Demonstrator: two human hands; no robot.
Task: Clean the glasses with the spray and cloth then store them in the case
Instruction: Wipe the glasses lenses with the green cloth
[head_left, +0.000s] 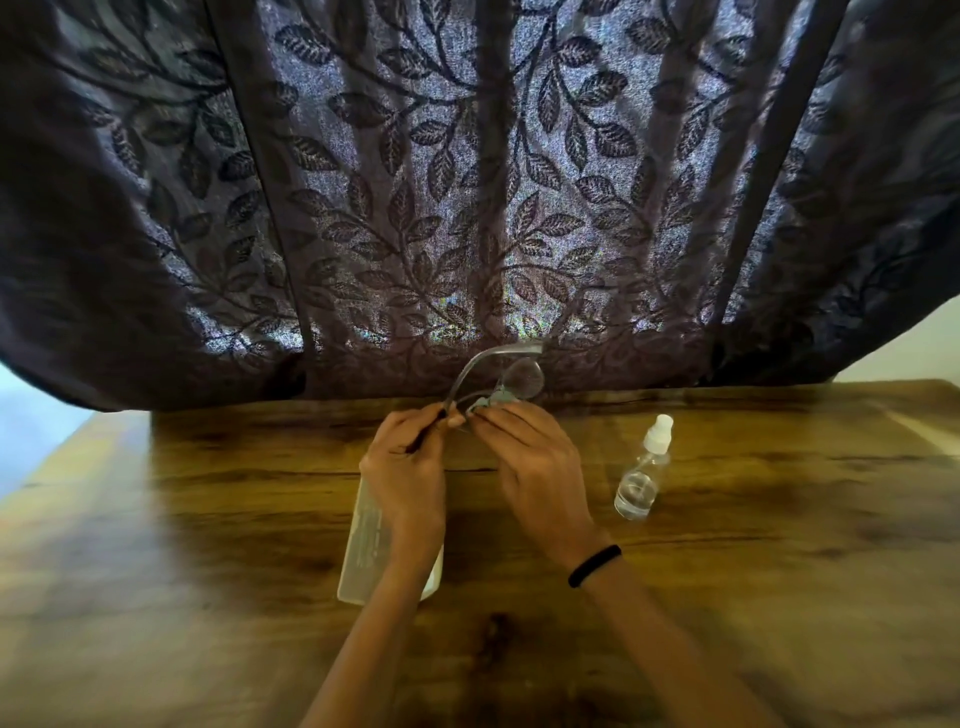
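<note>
Both hands hold up the glasses (511, 371) above the far middle of the wooden table (208, 519). My left hand (408, 462) pinches the frame at one side. My right hand (530, 457) pinches a small grey-green cloth (491, 402) against the nearer lens. One temple arm curves upward and the far lens shows clear against the curtain. A pale translucent case (366, 540) lies on the table under my left wrist, partly hidden by it. The small clear spray bottle (644, 467) with a white cap stands upright to the right of my right hand.
A dark curtain (467, 182) with a leaf pattern hangs along the table's far edge, just behind the glasses. A black band (595, 565) circles my right wrist. The table's left edge runs diagonally at the left.
</note>
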